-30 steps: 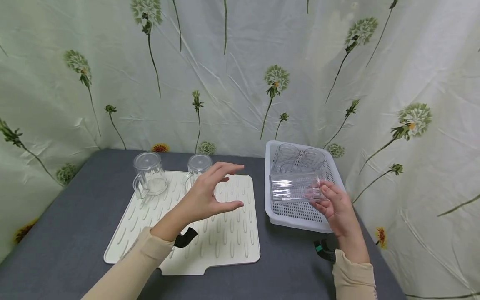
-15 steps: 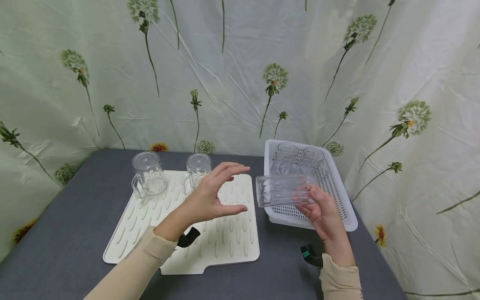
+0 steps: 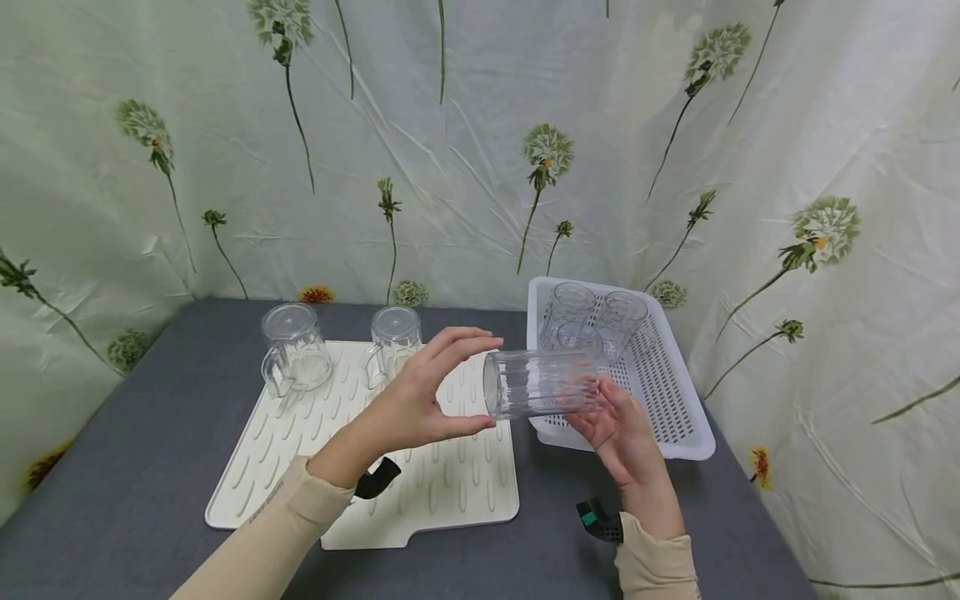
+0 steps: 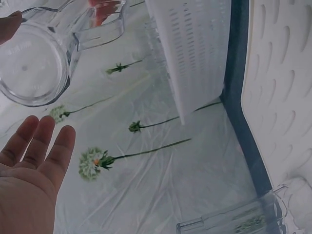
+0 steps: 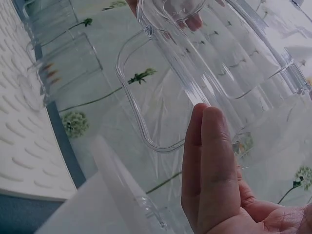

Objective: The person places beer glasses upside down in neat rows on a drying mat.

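Observation:
A clear mug (image 3: 540, 383) lies sideways in the air between my hands, its round base facing left. My right hand (image 3: 615, 421) grips it near the other end; in the right wrist view the fingers (image 5: 217, 151) press its side and its handle (image 5: 129, 95) sticks out. My left hand (image 3: 423, 387) stands with fingers and thumb spread around the base; whether it touches the mug I cannot tell. Two more clear mugs, a left one (image 3: 296, 354) and a right one (image 3: 396, 333), stand upside down on a white ridged drying mat (image 3: 450, 492).
A white perforated basket (image 3: 682, 400) stands at the right, holding several clear mugs (image 3: 572, 304) towards its back left. Behind the dark table (image 3: 127, 450) hangs a flower-print curtain (image 3: 465, 208). Dark bands with mounts sit on both wrists.
My right hand has carried the mug left, from over the basket to beside the left hand. The left hand has barely moved, staying spread.

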Action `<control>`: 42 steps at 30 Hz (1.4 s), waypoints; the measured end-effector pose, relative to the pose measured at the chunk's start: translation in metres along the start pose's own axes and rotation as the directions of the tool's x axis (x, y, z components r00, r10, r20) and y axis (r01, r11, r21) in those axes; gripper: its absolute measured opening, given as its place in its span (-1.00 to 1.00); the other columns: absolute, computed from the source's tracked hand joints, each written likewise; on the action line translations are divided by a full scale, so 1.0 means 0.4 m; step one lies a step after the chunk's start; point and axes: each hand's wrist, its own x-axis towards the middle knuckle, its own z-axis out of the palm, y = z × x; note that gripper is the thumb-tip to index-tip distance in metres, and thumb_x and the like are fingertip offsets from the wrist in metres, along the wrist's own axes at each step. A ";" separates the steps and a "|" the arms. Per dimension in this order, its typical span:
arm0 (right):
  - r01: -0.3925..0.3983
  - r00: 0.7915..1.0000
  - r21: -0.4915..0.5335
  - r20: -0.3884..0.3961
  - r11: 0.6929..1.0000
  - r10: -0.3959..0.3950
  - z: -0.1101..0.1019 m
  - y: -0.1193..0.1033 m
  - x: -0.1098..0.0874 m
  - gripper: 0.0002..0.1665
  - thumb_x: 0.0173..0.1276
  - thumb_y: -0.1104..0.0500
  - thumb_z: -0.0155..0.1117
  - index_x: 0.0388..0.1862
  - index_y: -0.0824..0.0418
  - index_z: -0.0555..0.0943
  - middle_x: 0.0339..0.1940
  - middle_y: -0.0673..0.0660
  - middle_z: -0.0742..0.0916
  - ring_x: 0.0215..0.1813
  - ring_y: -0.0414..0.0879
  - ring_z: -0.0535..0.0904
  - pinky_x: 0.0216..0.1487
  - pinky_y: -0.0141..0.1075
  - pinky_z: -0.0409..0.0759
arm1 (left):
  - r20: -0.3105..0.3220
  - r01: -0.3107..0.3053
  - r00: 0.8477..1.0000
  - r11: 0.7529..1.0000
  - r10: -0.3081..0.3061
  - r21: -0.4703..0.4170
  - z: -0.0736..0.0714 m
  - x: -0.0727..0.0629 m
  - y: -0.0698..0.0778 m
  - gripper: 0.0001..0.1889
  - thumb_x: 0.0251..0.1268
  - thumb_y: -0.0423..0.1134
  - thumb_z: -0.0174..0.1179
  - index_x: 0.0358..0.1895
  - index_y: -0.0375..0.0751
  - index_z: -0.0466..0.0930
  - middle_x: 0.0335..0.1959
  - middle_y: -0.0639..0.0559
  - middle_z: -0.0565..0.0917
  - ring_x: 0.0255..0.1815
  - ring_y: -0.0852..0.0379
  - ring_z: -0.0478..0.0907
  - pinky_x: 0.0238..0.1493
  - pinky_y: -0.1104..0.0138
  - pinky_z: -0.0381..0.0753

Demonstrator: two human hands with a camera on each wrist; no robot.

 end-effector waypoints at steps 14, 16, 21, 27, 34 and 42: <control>-0.028 0.998 0.098 0.052 0.995 0.023 0.028 0.036 0.007 -0.43 0.72 -0.06 0.08 0.51 0.22 0.38 0.23 0.09 0.74 0.08 -0.13 0.83 0.11 -0.34 0.80 | 0.009 -0.045 0.999 0.999 0.045 -0.014 0.014 -0.005 0.004 -0.15 0.09 -0.28 0.66 0.50 -0.05 0.48 0.40 -0.05 0.55 0.40 -0.01 0.56 0.37 0.10 0.67; -0.029 0.997 0.129 0.081 0.991 0.018 0.027 0.038 0.009 -0.44 0.72 -0.06 0.08 0.50 0.22 0.39 0.22 0.07 0.74 0.10 -0.14 0.83 0.13 -0.33 0.80 | -0.002 -0.068 0.998 0.998 0.068 -0.016 0.015 -0.005 0.004 -0.17 0.10 -0.31 0.65 0.49 -0.06 0.49 0.38 -0.06 0.56 0.37 -0.02 0.58 0.33 0.11 0.69; -0.050 0.993 0.152 0.111 0.987 0.033 0.027 0.043 0.013 -0.46 0.72 -0.09 0.09 0.47 0.16 0.40 0.26 0.07 0.73 0.12 -0.14 0.82 0.14 -0.32 0.79 | -0.026 -0.104 0.994 0.995 0.104 -0.012 0.012 -0.005 0.005 -0.18 0.09 -0.33 0.65 0.48 -0.07 0.51 0.36 -0.08 0.57 0.36 -0.03 0.58 0.31 0.10 0.70; -0.070 0.992 0.153 0.119 0.986 0.052 0.027 0.046 0.014 -0.41 0.71 -0.14 0.08 0.49 0.16 0.34 0.25 0.04 0.75 0.07 -0.16 0.84 0.11 -0.35 0.80 | -0.047 -0.115 0.992 0.992 0.113 -0.043 0.013 -0.005 0.005 -0.19 0.04 -0.36 0.66 0.44 -0.09 0.55 0.35 -0.11 0.58 0.31 -0.04 0.61 0.16 0.17 0.79; -0.068 0.988 0.135 0.149 0.989 0.048 0.020 0.047 0.008 -0.36 0.75 -0.14 0.02 0.54 0.24 0.31 0.26 0.04 0.77 0.10 -0.17 0.82 0.13 -0.35 0.79 | -0.038 -0.139 0.990 0.990 0.138 -0.038 0.009 0.000 0.004 -0.19 0.02 -0.38 0.66 0.43 -0.11 0.55 0.39 -0.13 0.59 0.34 -0.06 0.62 0.16 0.16 0.79; -0.043 0.973 0.114 0.229 0.993 0.016 0.007 0.044 0.008 -0.53 0.78 -0.12 -0.04 0.40 0.12 0.50 0.32 0.03 0.76 0.19 -0.15 0.80 0.20 -0.32 0.78 | -0.026 -0.154 0.988 0.988 0.154 -0.025 0.002 0.008 0.002 -0.21 0.01 -0.35 0.68 0.40 -0.20 0.58 0.40 -0.12 0.60 0.40 -0.07 0.61 0.22 0.14 0.77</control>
